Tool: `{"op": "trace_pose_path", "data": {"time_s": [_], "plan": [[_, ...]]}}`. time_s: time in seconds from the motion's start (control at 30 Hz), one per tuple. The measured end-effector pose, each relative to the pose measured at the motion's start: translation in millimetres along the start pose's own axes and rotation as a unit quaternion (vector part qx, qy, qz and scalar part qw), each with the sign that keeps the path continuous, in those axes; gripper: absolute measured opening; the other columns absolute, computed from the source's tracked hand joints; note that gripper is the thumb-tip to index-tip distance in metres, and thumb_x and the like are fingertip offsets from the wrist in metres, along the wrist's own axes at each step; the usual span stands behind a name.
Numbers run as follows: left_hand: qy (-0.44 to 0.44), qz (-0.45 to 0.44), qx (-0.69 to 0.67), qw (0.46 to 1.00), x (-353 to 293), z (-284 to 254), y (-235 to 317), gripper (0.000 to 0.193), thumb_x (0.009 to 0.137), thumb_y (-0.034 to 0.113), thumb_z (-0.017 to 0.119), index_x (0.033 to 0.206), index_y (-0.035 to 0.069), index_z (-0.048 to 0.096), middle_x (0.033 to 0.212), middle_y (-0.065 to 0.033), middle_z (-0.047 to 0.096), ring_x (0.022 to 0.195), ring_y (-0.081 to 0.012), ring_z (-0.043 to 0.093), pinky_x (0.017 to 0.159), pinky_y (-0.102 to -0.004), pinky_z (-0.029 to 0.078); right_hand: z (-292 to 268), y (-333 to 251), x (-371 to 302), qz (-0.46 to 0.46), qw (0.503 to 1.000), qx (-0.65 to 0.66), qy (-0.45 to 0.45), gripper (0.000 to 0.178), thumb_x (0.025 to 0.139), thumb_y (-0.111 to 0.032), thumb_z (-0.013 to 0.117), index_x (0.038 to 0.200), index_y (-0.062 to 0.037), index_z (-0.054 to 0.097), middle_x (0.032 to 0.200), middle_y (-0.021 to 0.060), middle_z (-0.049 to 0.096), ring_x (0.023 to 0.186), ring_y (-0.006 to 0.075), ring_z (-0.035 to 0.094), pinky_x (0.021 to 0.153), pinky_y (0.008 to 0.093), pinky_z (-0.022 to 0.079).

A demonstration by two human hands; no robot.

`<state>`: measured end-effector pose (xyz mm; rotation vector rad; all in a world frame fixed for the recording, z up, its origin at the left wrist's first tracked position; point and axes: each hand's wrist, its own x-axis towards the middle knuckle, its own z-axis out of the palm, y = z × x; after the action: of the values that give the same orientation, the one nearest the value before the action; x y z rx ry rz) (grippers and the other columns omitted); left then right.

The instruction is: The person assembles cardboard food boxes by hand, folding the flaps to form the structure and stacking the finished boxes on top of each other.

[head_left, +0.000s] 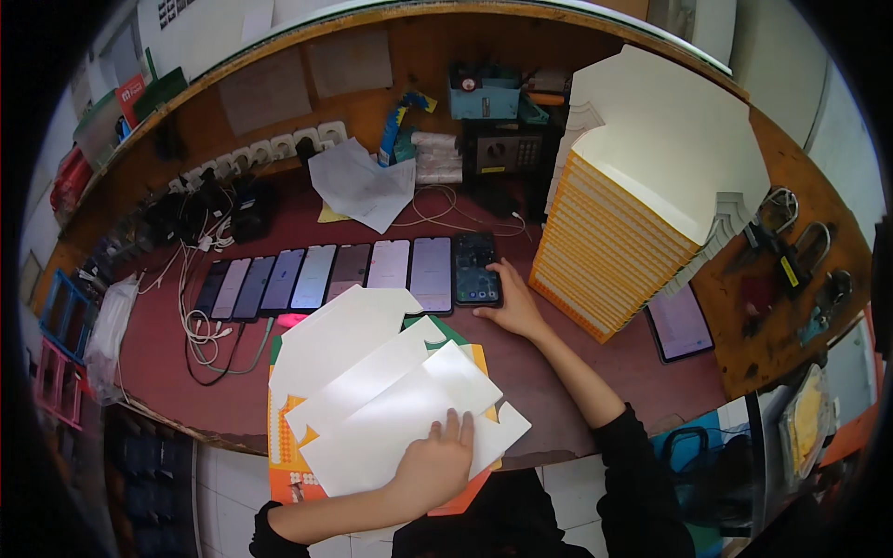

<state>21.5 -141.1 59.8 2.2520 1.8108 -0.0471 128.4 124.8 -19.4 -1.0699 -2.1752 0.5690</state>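
My left hand (pixel 434 468) lies flat with its fingers spread on white die-cut card sheets (pixel 395 400). These sheets overlap on top of orange and green printed sheets (pixel 286 456) at the desk's front edge. With my right hand (pixel 514 299), I grip the lower right side of a dark smartphone (pixel 476 265) with a lit screen; the thumb is at its bottom edge and the fingertips are at its side. That phone ends a row of several smartphones (pixel 318 277) lying side by side, screens up.
A tall stack of cards with orange patterned edges (pixel 605 246) stands right of my right hand. Beside it lies a tablet-like device (pixel 679 321). Cables (pixel 200 325), sockets (pixel 270 149), crumpled paper (pixel 365 184) and a small safe (pixel 507 153) line the reddish desk (pixel 167 372).
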Motion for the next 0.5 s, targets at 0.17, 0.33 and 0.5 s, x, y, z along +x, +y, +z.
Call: {"op": "trace_pose_path", "data": {"time_s": [0.17,0.33,0.5], "plan": [[0.052,0.045,0.041,0.997,-17.4,4.8,2.0,0.06,0.079,0.038,0.058,0.118,-0.005,0.047,0.123,-0.0281,0.046,0.111,-0.0363,0.052,0.064,-0.0378,0.054,-14.0,-4.0,-21.9,-0.015,0.995,0.103,0.008,0.064,0.066,-0.017,0.075,0.122,-0.0137,0.043,0.138,0.0211,0.028,0.129,0.0355,0.029,0.102,0.0403,0.03],[0.068,0.056,0.011,0.996,-20.8,4.0,-7.6,0.06,0.078,0.039,0.059,0.117,-0.005,0.047,0.123,-0.0279,0.046,0.112,-0.0329,0.052,0.064,-0.0377,0.054,-53.4,-23.3,-61.3,-0.021,0.982,0.183,-0.03,0.048,0.072,-0.011,0.07,0.116,-0.0117,0.05,0.139,0.0148,0.029,0.128,0.0278,0.032,0.101,0.039,0.031],[0.156,0.062,0.192,0.967,-17.5,21.7,-11.6,0.039,0.079,0.018,0.056,0.109,-0.005,0.05,0.103,-0.0224,0.06,0.087,-0.0327,0.064,0.063,-0.0383,0.054,-71.9,-27.6,-94.9,0.03,0.946,0.315,-0.07,0.038,0.076,-0.009,0.066,0.112,-0.0117,0.054,0.132,0.0101,0.039,0.121,0.0221,0.041,0.096,0.037,0.037]]}}
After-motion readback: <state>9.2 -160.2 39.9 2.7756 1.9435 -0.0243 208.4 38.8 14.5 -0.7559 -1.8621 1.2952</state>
